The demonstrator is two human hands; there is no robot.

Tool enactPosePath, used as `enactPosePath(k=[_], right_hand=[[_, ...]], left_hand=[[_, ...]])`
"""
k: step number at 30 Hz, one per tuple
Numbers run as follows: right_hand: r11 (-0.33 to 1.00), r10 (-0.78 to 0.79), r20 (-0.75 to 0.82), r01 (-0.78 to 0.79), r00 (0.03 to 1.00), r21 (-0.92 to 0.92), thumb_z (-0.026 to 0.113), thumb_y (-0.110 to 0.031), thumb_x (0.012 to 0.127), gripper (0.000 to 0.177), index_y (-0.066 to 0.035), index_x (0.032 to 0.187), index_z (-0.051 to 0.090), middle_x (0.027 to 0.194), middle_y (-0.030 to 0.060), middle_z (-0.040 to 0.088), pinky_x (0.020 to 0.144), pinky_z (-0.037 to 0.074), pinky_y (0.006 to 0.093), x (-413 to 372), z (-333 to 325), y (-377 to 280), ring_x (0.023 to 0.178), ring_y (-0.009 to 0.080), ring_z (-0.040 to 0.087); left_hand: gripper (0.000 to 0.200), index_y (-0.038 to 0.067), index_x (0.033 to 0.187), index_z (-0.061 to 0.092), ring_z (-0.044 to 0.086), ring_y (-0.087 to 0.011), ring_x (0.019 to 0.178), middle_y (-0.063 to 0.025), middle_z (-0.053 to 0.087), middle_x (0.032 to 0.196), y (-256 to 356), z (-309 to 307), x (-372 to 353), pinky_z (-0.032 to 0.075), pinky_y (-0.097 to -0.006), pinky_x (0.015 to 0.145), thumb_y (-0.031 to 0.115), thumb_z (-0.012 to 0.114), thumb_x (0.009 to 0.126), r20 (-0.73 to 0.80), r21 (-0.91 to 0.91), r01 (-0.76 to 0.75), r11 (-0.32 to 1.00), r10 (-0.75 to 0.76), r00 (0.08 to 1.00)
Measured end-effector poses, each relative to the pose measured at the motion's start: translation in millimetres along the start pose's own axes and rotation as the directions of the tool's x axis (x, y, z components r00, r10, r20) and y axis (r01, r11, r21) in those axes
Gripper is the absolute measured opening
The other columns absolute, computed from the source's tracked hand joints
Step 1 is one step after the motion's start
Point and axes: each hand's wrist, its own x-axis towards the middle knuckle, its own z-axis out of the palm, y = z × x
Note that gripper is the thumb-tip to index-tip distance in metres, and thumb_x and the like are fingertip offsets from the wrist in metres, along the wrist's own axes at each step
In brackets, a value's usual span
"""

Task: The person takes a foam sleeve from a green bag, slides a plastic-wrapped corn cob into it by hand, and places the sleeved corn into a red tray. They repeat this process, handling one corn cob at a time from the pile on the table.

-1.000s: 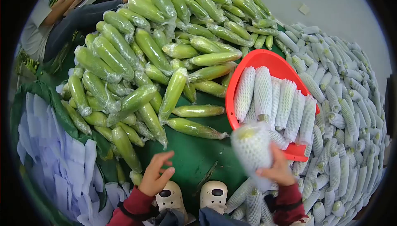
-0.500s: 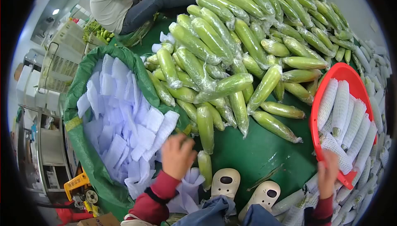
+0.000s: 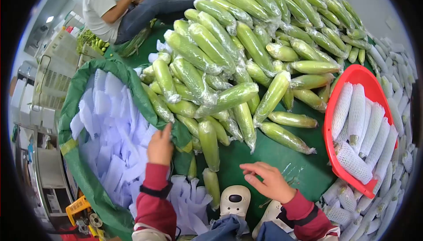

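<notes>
My left hand [image 3: 160, 147] is over the right side of a green sack [image 3: 70, 104] full of white foam net sleeves [image 3: 116, 130]. At least one of its fingers points forward; the others are partly hidden, and nothing shows in its grasp. My right hand [image 3: 269, 183] is open above the green floor, fingers stretched leftward, holding nothing. Ahead of both hands lies a big heap of green corn ears [image 3: 227, 100] wrapped in clear film. A red basin [image 3: 328, 139] at the right holds several ears in white net sleeves [image 3: 356, 108].
Netted ears [image 3: 348, 199] are piled along the right side. More loose sleeves [image 3: 189, 201] lie by my left forearm, beside my cream clogs [image 3: 235, 200]. A person [image 3: 103, 11] sits at the back left near crates [image 3: 55, 78]. A yellow tool [image 3: 78, 208] is at lower left.
My right hand has moved left from the red basin to above the floor before me. My left hand has shifted left and slightly up, over the sack's edge. The view has turned slightly.
</notes>
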Motion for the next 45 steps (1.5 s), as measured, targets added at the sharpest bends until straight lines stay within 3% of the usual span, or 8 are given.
enactPosePath(k=[6, 8, 17, 24, 28, 37, 41, 45], right_hand=[[0.979, 0.06, 0.072, -0.073, 0.996, 0.193, 0.058, -0.015, 0.089, 0.039, -0.008, 0.127, 0.051, 0.109, 0.0106, 0.059, 0.086, 0.046, 0.0316, -11.1, 3.4, 18.8, 0.096, 0.018, 0.058], [0.901, 0.004, 0.088, -0.042, 0.996, 0.432, 0.058, -0.015, 0.09, 0.05, -0.008, 0.136, 0.041, 0.118, 0.0112, 0.055, 0.091, 0.043, 0.0316, 7.2, 10.3, 0.6, 0.103, 0.0163, 0.055], [0.371, 0.465, 0.363, -0.55, 0.808, 0.748, 0.054, -0.003, 0.088, 0.044, -0.009, 0.129, 0.039, 0.105, 0.0034, 0.052, 0.072, 0.044, 0.0202, -8.6, 42.3, 33.2, 0.085, 0.0051, 0.052], [0.503, 0.487, 0.327, -0.566, 0.81, 0.653, 0.053, -0.002, 0.083, 0.035, -0.009, 0.115, 0.041, 0.095, 0.0033, 0.049, 0.066, 0.042, 0.0217, -11.2, 61.3, 50.1, 0.08, 0.0066, 0.05], [0.248, 0.521, 0.442, -0.625, 0.73, 0.74, 0.053, 0.001, 0.08, 0.04, -0.008, 0.117, 0.04, 0.096, 0.0037, 0.05, 0.069, 0.043, 0.0231, 1.0, 49.5, 41.7, 0.082, 0.0077, 0.05], [0.689, 0.302, 0.32, -0.438, 0.898, 0.578, 0.06, -0.013, 0.088, 0.025, -0.004, 0.109, 0.048, 0.097, 0.0033, 0.052, 0.073, 0.044, 0.0237, 3.7, 60.2, 57.6, 0.086, 0.0084, 0.052], [0.347, 0.474, 0.182, -0.373, 0.862, 0.86, 0.059, -0.021, 0.092, 0.017, -0.006, 0.097, 0.054, 0.089, -0.0004, 0.055, 0.068, 0.045, 0.0223, 10.6, 63.8, 77.4, 0.079, 0.0073, 0.054], [0.176, 0.316, 0.516, -0.584, 0.796, 0.792, 0.057, -0.018, 0.092, 0.013, -0.007, 0.099, 0.055, 0.086, -0.0012, 0.058, 0.067, 0.047, 0.022, 37.4, 46.9, 56.7, 0.077, 0.0062, 0.056]], left_hand=[[0.035, 0.003, 0.109, 0.053, 0.057, -0.0269, 0.081, -0.0106, 0.06, 0.091, 21.7, -103.0, -20.7, 0.047, -0.0342, 0.074, -0.003, 0.059, 0.075, -0.27, -0.092, -0.154, 0.984, 0.124, 0.955], [0.023, 0.003, 0.098, 0.055, 0.055, -0.0181, 0.08, -0.0065, 0.059, 0.093, 67.1, -111.5, -32.2, 0.045, -0.0299, 0.075, -0.002, 0.061, 0.076, -0.035, -0.945, 0.03, 0.325, -0.192, 0.981], [0.013, 0.0, 0.093, 0.053, 0.06, -0.0266, 0.086, -0.014, 0.059, 0.094, 148.8, 11.8, -85.4, 0.048, -0.0322, 0.074, 0.005, 0.061, 0.085, 0.165, -0.752, -0.13, 0.646, 0.376, 0.912], [0.018, 0.001, 0.098, 0.049, 0.058, -0.0166, 0.092, -0.0083, 0.059, 0.095, 117.9, 15.2, -88.7, 0.045, -0.0298, 0.081, 0.014, 0.059, 0.09, 0.608, -0.794, 0.506, 0.337, 0.475, 0.637], [0.015, 0.002, 0.098, 0.052, 0.056, -0.0152, 0.087, -0.0051, 0.056, 0.091, 116.0, 23.8, -85.3, 0.043, -0.029, 0.084, 0.011, 0.06, 0.088, 0.224, -0.943, 0.092, 0.32, 0.406, 0.886], [0.021, 0.003, 0.103, 0.052, 0.056, -0.0118, 0.082, -0.0044, 0.058, 0.086, 126.8, 5.8, -87.2, 0.045, -0.0264, 0.075, 0.006, 0.061, 0.085, 0.173, -0.915, 0.131, 0.382, 0.077, 0.982], [0.028, 0.0, 0.106, 0.055, 0.059, -0.0123, 0.082, -0.0033, 0.062, 0.091, 106.7, 28.8, -95.8, 0.049, -0.0275, 0.072, 0.004, 0.066, 0.081, 0.711, -0.582, 0.796, -0.169, 0.369, 0.598], [0.035, 0.0, 0.112, 0.055, 0.059, -0.012, 0.089, -0.0036, 0.063, 0.095, 101.2, 8.9, -85.5, 0.048, -0.0306, 0.079, 0.004, 0.064, 0.079, 0.572, -0.614, 0.665, -0.425, 0.342, 0.746]])
